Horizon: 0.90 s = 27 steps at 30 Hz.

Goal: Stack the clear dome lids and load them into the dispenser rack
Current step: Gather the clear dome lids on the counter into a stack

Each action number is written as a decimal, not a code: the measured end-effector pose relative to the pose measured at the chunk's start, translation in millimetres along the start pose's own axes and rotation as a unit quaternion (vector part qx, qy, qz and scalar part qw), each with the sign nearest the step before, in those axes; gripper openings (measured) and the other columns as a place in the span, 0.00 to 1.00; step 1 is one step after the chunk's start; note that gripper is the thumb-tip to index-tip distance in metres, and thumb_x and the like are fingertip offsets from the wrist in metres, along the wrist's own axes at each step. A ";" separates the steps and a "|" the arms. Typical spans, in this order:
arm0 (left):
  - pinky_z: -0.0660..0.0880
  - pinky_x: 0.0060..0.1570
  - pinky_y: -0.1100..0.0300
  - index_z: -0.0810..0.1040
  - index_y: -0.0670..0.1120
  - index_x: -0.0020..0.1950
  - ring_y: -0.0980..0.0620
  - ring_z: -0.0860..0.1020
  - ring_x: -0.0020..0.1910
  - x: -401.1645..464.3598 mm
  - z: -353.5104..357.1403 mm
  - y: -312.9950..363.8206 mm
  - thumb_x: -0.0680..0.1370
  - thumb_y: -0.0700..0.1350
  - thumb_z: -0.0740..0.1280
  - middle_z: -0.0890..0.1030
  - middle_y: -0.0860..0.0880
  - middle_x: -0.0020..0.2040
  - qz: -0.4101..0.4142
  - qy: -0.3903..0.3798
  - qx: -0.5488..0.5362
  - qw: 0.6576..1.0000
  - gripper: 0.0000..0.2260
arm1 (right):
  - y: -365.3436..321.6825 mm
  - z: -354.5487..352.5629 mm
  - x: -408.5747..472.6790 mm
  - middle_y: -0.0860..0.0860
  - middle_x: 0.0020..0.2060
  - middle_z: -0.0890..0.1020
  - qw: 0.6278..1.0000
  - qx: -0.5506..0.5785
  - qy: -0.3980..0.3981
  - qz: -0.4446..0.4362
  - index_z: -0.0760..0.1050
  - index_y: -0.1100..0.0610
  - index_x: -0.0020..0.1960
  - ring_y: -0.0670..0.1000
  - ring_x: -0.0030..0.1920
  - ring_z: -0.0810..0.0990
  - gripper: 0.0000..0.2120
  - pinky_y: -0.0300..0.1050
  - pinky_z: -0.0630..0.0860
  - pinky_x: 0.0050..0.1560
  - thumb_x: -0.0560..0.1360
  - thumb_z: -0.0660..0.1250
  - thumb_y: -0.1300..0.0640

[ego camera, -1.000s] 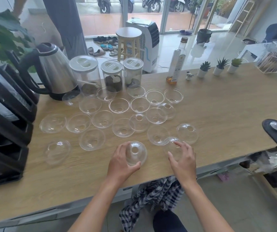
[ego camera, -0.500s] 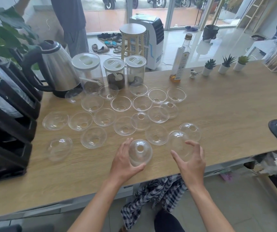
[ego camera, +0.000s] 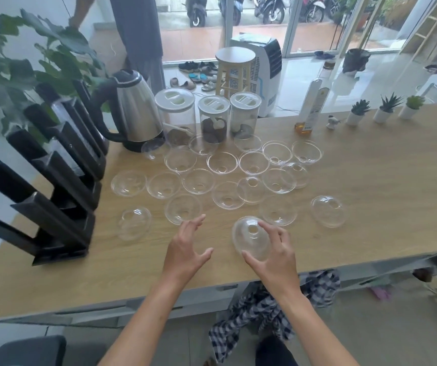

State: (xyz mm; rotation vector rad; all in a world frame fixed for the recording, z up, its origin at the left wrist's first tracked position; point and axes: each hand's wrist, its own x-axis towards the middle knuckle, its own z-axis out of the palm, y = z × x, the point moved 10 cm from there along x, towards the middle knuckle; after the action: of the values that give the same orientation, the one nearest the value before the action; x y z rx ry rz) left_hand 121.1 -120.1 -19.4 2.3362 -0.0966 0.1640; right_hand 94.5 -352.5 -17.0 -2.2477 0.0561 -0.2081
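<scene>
The wooden table (ego camera: 370, 196) fills the frame's middle, with the black dispenser rack (ego camera: 53, 186) at the left edge, apparently unloaded, though its slots are hard to read. Clear dome lids (ego camera: 222, 178) lie scattered singly at centre. Low centre, the right hand (ego camera: 273, 249) pinches one dome lid (ego camera: 250, 237) between thumb and fingers; the left hand (ego camera: 188, 247) hovers spread, holding nothing. The slick, flimsy plastic could slip, or nest crookedly when stacked.
</scene>
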 end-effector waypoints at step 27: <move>0.74 0.62 0.50 0.59 0.43 0.80 0.42 0.72 0.70 60.2 -31.1 -39.8 0.66 0.58 0.81 0.68 0.40 0.74 -0.185 0.062 0.101 0.976 0.51 | -15.3 -1.2 19.6 0.46 0.72 0.75 1.000 0.017 0.020 -0.014 0.73 0.47 0.73 0.46 0.73 0.69 0.26 0.42 0.65 0.70 0.77 0.73 0.46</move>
State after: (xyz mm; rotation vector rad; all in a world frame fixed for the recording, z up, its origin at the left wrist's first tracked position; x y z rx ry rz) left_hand 182.6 -71.3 -17.2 2.4900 0.4332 0.1378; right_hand 113.1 -345.9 -1.9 -2.2120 0.0421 -0.2678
